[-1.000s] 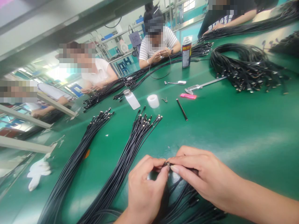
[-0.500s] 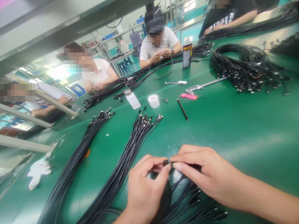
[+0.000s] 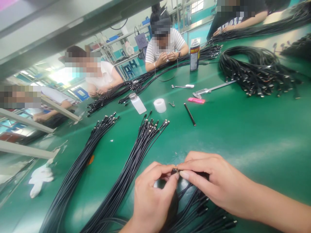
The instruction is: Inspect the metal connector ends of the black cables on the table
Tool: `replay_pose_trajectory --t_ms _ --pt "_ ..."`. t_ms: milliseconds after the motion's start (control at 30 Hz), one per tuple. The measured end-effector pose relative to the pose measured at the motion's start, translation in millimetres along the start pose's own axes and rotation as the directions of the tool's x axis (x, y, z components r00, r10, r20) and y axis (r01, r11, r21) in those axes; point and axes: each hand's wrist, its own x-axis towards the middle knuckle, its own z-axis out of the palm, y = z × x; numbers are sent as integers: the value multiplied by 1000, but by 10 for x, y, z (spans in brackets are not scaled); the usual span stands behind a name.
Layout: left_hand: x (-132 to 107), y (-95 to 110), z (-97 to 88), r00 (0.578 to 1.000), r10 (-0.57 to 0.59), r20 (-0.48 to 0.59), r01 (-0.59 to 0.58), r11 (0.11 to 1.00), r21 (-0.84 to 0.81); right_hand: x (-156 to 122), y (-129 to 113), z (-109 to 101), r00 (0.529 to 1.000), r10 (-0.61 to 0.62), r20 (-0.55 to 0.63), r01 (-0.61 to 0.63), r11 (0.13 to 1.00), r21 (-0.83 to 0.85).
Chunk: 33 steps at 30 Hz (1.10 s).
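Low in the head view, my left hand [image 3: 155, 192] is closed in a pinch on a small black cable connector [image 3: 174, 171]. My right hand [image 3: 213, 178] is closed too, thumb and index fingertips meeting those of the left at the connector. A dark thing runs back under the right fingers, mostly hidden, so its kind is unclear. Beneath my hands lie loose black cables [image 3: 194, 207] with plug ends. To the left, a bundle of black cables [image 3: 126, 168] stretches away from me, and another cable bundle [image 3: 80, 165] lies beyond it.
On the green table [image 3: 255, 136] are a white bottle [image 3: 138, 104], a tape roll [image 3: 159, 105], a black pen-like stick [image 3: 190, 114], a pink piece [image 3: 196, 100], calipers [image 3: 213, 88] and a spray can [image 3: 194, 56]. A white glove [image 3: 41, 178] lies left. Several co-workers sit opposite, handling cables.
My two hands have come slightly closer, closing the small gap between their fingertips at the connector. The table items lie as before.
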Motion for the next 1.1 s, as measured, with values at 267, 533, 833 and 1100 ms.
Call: replay_pose_trajectory --t_ms 267,533,833,1100 --pt "1 -7 -9 1000 -4 4 4 1000 8 -16 6 -1 1000 -1 -28 1 1000 -1" --pt "-2 11 -6 999 39 -7 -39 998 45 -32 -7 -2 1000 -14 -12 13 1000 -20" --pt "13 30 12 996 88 -24 -86 993 75 2 -3 5 1000 -16 -9 16 999 -34" --pt "-5 35 11 995 97 -23 -95 993 71 -25 6 14 1000 -11 -3 11 1000 -22"
